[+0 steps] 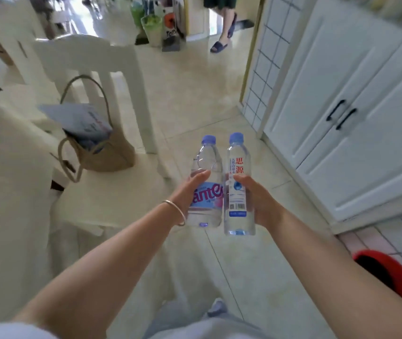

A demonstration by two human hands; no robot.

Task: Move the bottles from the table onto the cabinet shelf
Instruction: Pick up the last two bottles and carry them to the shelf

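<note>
Your left hand [190,192] grips the pink-labelled bottle [206,184] and your right hand [256,199] grips the red-lettered bottle [239,184], both upright, off the counter. The white cabinet [341,99] stands at two o'clock; shelving remains.

Support surface: pale tiled floor [195,99], running from the lower centre of the frame to the top. Standing on it at the left, a white chair [92,77]; on its seat, left of centre, a tan woven bag [107,155] holding what appears to be a folded blue-grey item, blurred. At the far left edge, a surface under a cream cloth [6,179], possibly the counter. White cabinet [356,118] with black handles stands on the floor at the right. Red bucket [390,272] at lower right. Green pots [151,25] at top centre.
</note>
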